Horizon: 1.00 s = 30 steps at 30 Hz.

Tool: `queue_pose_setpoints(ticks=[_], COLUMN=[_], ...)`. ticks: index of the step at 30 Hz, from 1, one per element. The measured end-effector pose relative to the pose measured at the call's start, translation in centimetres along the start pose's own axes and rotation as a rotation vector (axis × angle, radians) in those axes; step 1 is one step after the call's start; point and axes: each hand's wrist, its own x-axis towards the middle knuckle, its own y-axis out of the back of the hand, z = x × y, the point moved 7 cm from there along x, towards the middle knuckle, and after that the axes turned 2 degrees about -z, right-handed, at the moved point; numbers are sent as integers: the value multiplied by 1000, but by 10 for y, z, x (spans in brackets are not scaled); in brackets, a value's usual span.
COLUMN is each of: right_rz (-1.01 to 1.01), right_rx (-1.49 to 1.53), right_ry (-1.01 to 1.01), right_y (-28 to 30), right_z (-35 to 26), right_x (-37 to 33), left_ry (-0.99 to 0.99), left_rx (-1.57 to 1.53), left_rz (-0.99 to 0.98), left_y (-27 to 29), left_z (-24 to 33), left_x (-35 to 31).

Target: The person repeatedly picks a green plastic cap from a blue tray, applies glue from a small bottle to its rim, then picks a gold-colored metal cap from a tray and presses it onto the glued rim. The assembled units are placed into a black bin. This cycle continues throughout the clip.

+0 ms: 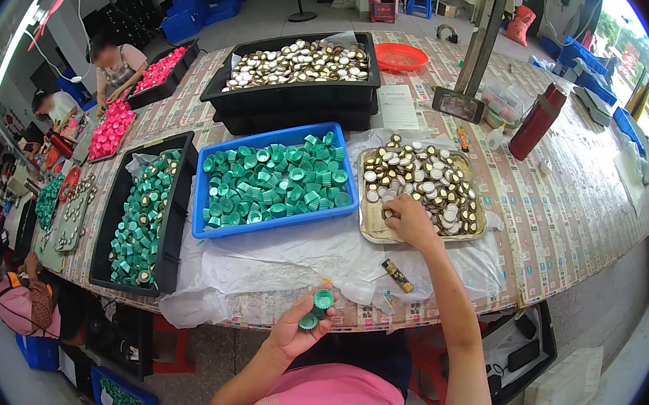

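My left hand is closed around green fluted foil cups near the table's front edge. Two of them show, one above the other, with their open sides facing up. My right hand reaches into a shallow metal tray on the right, its fingertips pinched together down among the pieces. Small round pieces, white on one face and dark with gold on the other, fill that tray. What lies between my right fingertips is hidden. Left of the tray stands a blue bin of loose green foil cups.
A black bin of green cups with pieces in them stands at the left. Behind is a large black bin of round pieces. A yellow-and-black wrapped stick, a propped phone and a red flask also stand or lie there. Co-workers sit left.
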Motion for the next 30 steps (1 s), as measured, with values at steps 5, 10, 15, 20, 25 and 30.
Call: queue_pose_setpoints(ticks=[5,10,15,20,25,30], right_rz=[152,43,-6,-53,-23,-12], right_rx=[75,388,420,447,417,423], right_ry=[33,147,385,342,358,341], right_y=[11,-1,-14,-29,-29,-31], right_z=[-22,-81,-132,-136,-137,-135], right_x=[-24,-74,-124,-140,-142,-144], left_ry=[-15,-18,-1,1,6,-12], left_rx=[8,13,58,142,194,279], left_rz=[8,24,-27,-22,-13,-13], left_y=[4,5,-2,-4,-5,-9], left_z=[-1,-2,-4,-7,-9,-9], left_x=[-2,-1,3,5,2,1])
